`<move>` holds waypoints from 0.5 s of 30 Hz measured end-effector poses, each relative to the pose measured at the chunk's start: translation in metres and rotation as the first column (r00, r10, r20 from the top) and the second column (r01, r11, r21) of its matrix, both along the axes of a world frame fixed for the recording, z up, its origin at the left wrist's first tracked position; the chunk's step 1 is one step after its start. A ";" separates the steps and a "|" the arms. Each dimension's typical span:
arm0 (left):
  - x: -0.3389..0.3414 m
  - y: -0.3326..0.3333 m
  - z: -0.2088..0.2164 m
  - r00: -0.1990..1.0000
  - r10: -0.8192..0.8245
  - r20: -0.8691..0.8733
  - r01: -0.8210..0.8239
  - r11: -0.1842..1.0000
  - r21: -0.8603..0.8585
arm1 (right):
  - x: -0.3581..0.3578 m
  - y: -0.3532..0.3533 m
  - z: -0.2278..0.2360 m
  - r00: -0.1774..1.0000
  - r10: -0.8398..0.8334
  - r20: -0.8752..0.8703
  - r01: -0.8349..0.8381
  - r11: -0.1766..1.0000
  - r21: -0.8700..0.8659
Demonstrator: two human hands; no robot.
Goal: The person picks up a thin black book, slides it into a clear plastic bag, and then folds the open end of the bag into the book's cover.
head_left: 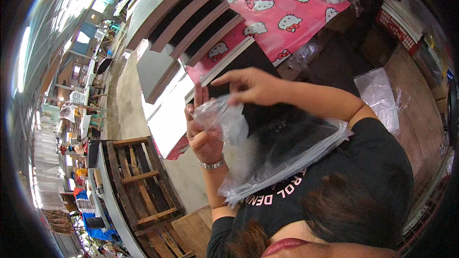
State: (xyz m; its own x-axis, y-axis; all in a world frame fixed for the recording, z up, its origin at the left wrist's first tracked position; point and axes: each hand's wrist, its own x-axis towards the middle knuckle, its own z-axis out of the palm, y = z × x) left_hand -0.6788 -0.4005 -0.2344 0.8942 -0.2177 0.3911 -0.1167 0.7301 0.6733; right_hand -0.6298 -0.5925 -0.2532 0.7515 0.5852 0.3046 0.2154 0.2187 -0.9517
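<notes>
My left hand (203,138), with a metal watch on its wrist, grips the crumpled part of a clear plastic bag (229,124) between thumb and fingers; some of its fingers point up. Just above the bag hovers my right hand (258,86), slightly blurred, its index finger stretched out and its thumb apart from it, close to the plastic. Whether that thumb touches the plastic I cannot tell. A sheaf of clear plastic (291,162) spreads below, against my chest. Behind my hands lies a black flat board or cover (253,62) with a pale edge, partly hidden.
A pink cartoon-print cloth (306,7) covers the table. Stacked grey and black slabs (167,19) stand at its left, beside bright white sheets (167,124). A wooden pallet (143,181) lies at lower left. At right are a plastic packet (377,98) and a red crate (399,33).
</notes>
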 end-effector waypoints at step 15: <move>-0.007 -0.006 -0.007 0.884 0.467 0.007 -0.408 0.766 0.497 | -0.012 0.005 0.010 0.926 -0.315 0.208 0.351 0.921 -0.171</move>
